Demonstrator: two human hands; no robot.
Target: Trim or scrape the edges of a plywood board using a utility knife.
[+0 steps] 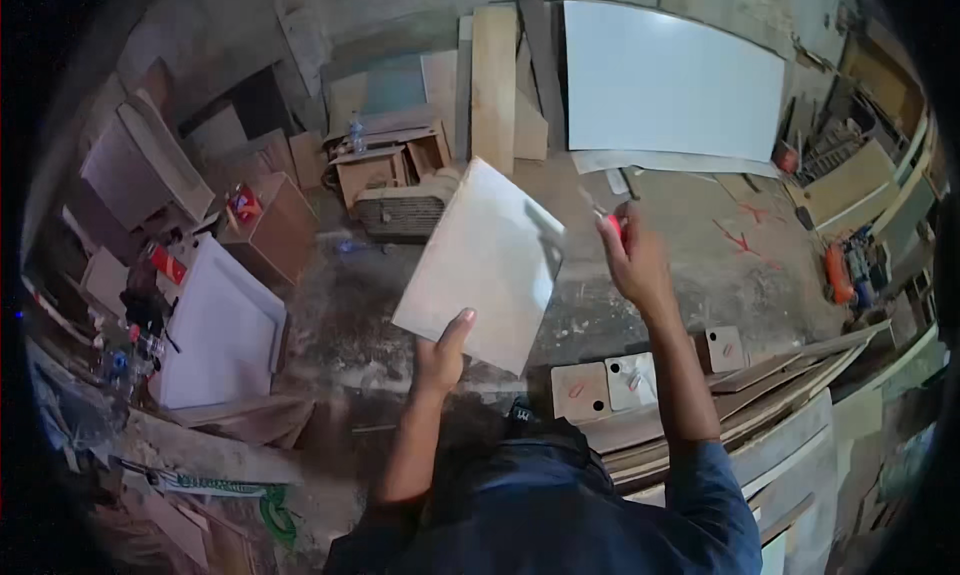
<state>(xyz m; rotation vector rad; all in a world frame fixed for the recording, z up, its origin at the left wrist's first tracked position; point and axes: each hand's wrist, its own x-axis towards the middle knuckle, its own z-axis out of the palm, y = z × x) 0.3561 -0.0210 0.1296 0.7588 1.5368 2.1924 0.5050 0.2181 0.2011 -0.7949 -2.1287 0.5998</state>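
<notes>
My left hand grips the lower edge of a flat white rectangular panel, its thumb lying on the top face. The panel is tilted in front of me, and a shadow falls on its right edge. To the right of it, apart from the panel, my right hand is closed around a small red-handled tool with a thin pale tip. That tip is blurred, so its exact kind does not show.
A large white board leans on the far wall. Wooden boxes stand at the far left, with a white panel nearer. Small square boards with holes and stacked planks lie near right. An orange tool sits further right.
</notes>
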